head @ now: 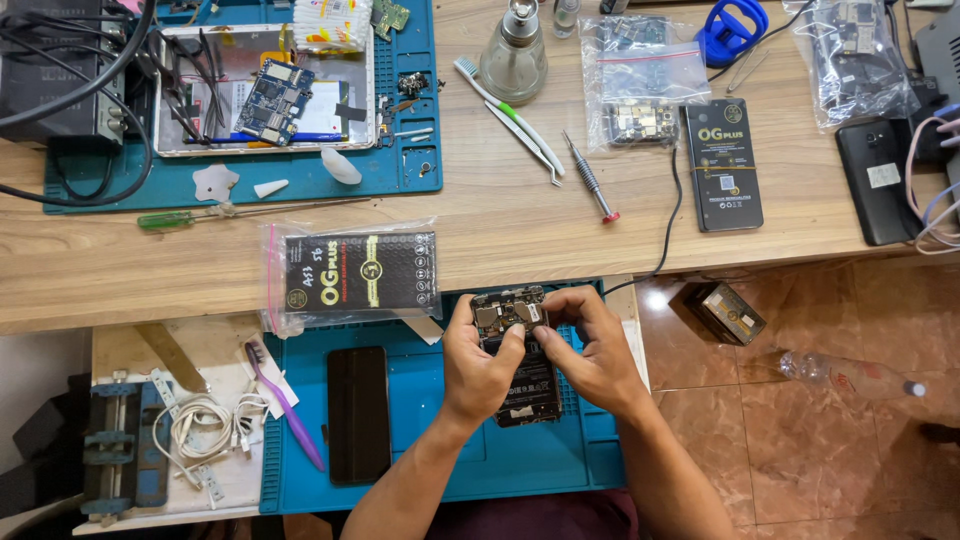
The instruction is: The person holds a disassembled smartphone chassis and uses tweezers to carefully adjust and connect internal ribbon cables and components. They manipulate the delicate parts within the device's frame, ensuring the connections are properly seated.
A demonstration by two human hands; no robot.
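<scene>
An opened phone (520, 350) with its back cover off lies on the lower blue work mat (460, 450), circuit board and black battery showing. My left hand (478, 365) grips the phone's left side, thumb on the board area. My right hand (592, 350) holds the right side, with fingertips pressing on the top of the board. A black phone screen panel (358, 413) lies flat on the mat to the left of my hands.
A bagged black battery pack (352, 272) lies just above the mat. A purple toothbrush (283, 403) and white cable (205, 425) are at left. On the desk are a screwdriver (590, 178), tweezers (525, 140), a glass bottle (513, 55), a second mat with a tray (265, 90), and bagged parts (642, 80).
</scene>
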